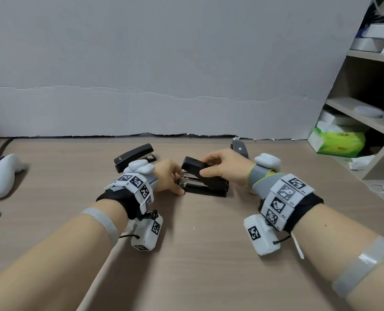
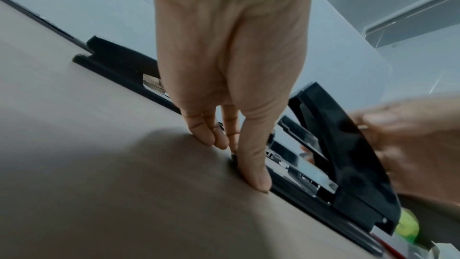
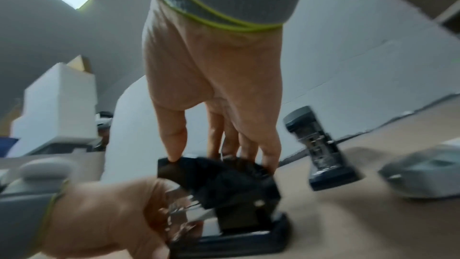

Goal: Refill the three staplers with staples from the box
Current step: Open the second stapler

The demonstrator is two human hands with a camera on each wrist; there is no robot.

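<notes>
Stapler [image 1: 205, 180] sits mid-table [image 1: 209, 254], top cover raised. Right hand [image 1: 224, 168] grips that cover from above. Left hand [image 1: 167, 176] rests fingertips at the open metal tray, perhaps pinching staples; blur hides it. Two more staplers [image 1: 133, 157] lie behind.

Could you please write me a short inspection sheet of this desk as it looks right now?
Surface: wooden desk.
Job's things: open stapler at centre; closed stapler behind left; third stapler behind right; staple box not identifiable.
Clutter: white controller far left.
Grippers: left hand at the open stapler's metal front; right hand grips its lid.
Cables: dark cable, back left.
Surroundings: grey backdrop; shelves on right.
</notes>
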